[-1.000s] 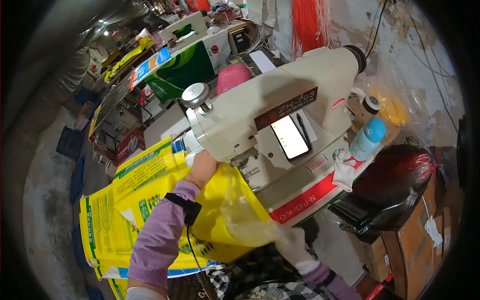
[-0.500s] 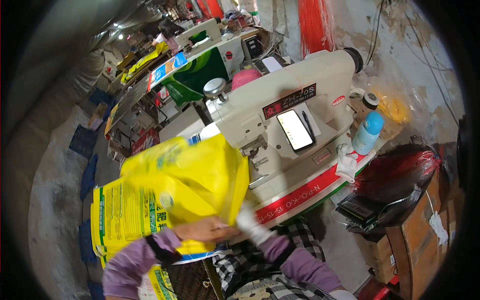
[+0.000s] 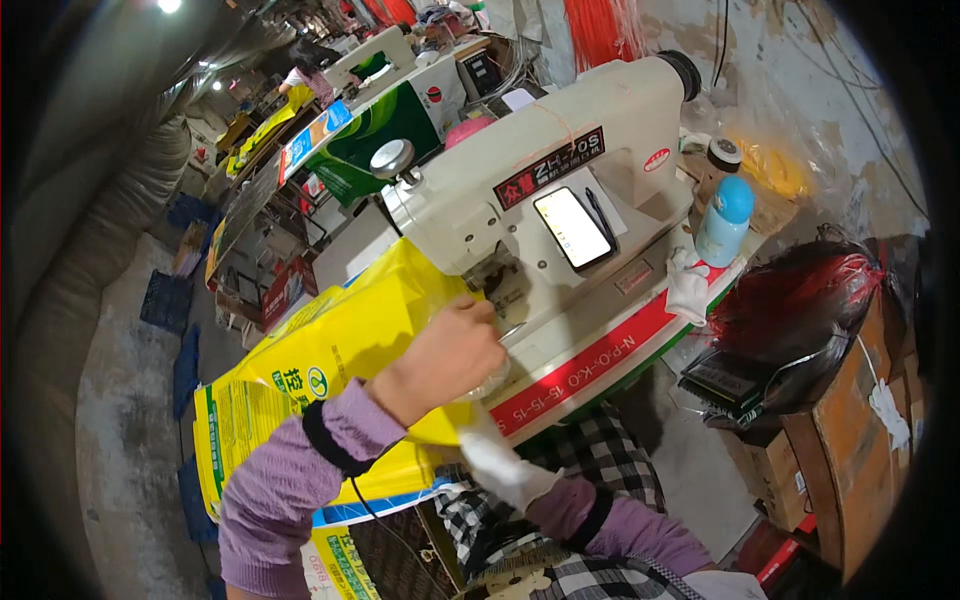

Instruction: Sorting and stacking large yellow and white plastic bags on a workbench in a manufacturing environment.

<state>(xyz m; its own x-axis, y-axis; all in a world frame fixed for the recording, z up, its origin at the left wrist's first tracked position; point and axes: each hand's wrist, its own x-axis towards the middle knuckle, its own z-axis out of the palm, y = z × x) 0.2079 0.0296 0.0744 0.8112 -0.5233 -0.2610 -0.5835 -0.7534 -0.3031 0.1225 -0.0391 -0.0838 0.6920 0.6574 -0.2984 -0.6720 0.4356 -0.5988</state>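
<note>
My left hand (image 3: pixel 450 360) is bare and closed, its fingers curled at the edge of a yellow printed bag (image 3: pixel 370 320), close to the needle area of a cream sewing machine (image 3: pixel 550 150). My right hand (image 3: pixel 500 462), in a white glove, is lower down at the bag's near right edge. Its fingers are blurred and partly hidden, so its grip does not show. The bag lies across the machine's left end, above more yellow bags (image 3: pixel 235 440). Both forearms wear purple sleeves with black bands.
A lit phone (image 3: pixel 575 230) and a pen (image 3: pixel 600 212) rest against the machine. To the right are a blue bottle (image 3: pixel 725 220), a white cloth (image 3: pixel 687 288), and a cardboard box (image 3: pixel 840 450). Red strands (image 3: pixel 600 35) hang at the back. Another person (image 3: pixel 310 70) is far off.
My left hand has moved up and forward to the bag's edge by the needle area. The bag, blurred and lifted before, now lies flatter. The view has shifted slightly.
</note>
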